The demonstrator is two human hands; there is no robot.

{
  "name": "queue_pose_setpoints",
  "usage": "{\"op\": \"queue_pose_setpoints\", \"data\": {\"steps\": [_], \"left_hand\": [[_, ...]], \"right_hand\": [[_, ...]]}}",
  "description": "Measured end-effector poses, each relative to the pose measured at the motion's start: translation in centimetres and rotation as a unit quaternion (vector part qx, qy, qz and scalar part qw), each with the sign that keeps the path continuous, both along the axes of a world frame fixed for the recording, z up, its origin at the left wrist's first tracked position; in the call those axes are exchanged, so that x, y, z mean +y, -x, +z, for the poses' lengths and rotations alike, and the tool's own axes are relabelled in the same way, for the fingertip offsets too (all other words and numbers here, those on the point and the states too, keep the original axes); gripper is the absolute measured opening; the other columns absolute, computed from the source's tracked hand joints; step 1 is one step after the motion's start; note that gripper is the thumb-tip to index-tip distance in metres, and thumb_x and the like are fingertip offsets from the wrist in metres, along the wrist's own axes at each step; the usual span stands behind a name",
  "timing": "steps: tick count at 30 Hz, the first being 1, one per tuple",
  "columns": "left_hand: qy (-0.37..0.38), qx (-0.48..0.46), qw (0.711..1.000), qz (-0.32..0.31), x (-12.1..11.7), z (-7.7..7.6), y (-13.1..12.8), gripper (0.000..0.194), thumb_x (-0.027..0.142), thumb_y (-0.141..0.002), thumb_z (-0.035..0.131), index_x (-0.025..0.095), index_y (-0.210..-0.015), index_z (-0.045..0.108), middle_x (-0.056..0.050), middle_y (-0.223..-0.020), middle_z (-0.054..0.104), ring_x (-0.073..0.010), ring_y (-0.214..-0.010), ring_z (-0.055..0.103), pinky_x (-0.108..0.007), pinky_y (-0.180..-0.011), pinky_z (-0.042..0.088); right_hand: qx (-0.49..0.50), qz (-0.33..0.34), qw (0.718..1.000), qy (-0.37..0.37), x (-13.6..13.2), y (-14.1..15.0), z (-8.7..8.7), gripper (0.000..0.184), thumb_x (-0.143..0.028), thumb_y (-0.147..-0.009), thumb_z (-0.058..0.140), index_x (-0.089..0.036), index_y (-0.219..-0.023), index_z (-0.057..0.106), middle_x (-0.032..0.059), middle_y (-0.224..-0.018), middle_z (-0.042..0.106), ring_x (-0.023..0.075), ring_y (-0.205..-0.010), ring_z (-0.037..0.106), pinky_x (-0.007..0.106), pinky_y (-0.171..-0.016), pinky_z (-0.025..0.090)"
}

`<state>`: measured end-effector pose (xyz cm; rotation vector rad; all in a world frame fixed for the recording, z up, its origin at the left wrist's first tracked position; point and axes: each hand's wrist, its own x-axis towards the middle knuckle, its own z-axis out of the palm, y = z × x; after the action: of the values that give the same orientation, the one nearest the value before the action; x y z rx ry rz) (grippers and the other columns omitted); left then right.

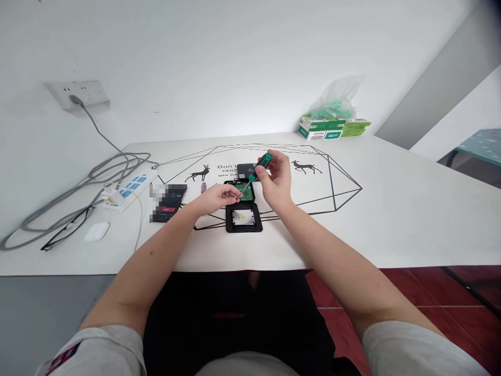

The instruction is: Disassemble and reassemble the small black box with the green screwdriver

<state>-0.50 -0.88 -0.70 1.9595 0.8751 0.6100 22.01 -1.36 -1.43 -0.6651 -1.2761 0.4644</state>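
Note:
My right hand (279, 180) grips the green-and-black handle of a screwdriver (263, 163), tilted with its shaft pointing down and left. Under the shaft lies a green circuit board (248, 194) in a black casing. My left hand (219, 197) is at the shaft's lower end, fingertips pinched together over the board; whatever sits between them is too small to make out. In front of the board lies a black cover (256, 226) with a silvery plate inside. Behind the board is a flat black piece (246, 170), partly hidden by the screwdriver and right hand.
Left of my hands are a phone (172, 201), a small purplish object (203, 187), a power strip (135, 189) with coiled grey cable, glasses (66, 230) and a white case (97, 231). Green-and-white boxes (323, 125) with a plastic bag stand by the wall.

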Motion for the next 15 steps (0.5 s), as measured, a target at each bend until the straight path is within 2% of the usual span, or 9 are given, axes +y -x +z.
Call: {"op": "queue_pose_setpoints", "data": {"steps": [4, 10, 15], "left_hand": [[0.003, 0.001, 1.000, -0.007, 0.08, -0.02, 0.05, 0.028, 0.038, -0.093, 0.076, 0.017, -0.112, 0.077, -0.011, -0.110, 0.081, -0.0250, -0.108, 0.077, -0.044, -0.100, 0.061], [0.028, -0.007, 0.999, -0.023, 0.33, -0.32, 0.12, 0.035, 0.043, -0.088, 0.083, 0.018, -0.111, 0.078, -0.010, -0.106, 0.081, -0.0244, -0.103, 0.077, -0.041, -0.097, 0.060], [0.034, -0.010, 0.998, -0.048, 0.22, -0.08, 0.17, 0.035, 0.042, -0.083, 0.086, 0.018, -0.107, 0.077, -0.008, -0.103, 0.080, -0.0229, -0.099, 0.075, -0.039, -0.094, 0.059]], "right_hand": [[0.005, -0.004, 1.000, -0.013, 0.15, -0.02, -0.05, 0.054, -0.065, -0.094, 0.078, -0.035, -0.133, 0.056, 0.0057, -0.115, 0.063, 0.0234, -0.104, 0.066, 0.040, -0.079, 0.064], [-0.031, -0.012, 0.999, 0.004, 0.12, -0.11, -0.29, 0.057, -0.070, -0.094, 0.074, -0.035, -0.134, 0.055, 0.0067, -0.118, 0.063, 0.0239, -0.103, 0.066, 0.040, -0.075, 0.066], [-0.045, 0.005, 0.999, 0.009, 0.04, -0.14, -0.44, 0.060, -0.071, -0.094, 0.075, -0.035, -0.137, 0.055, 0.0071, -0.117, 0.067, 0.0255, -0.105, 0.070, 0.043, -0.077, 0.069]]}}
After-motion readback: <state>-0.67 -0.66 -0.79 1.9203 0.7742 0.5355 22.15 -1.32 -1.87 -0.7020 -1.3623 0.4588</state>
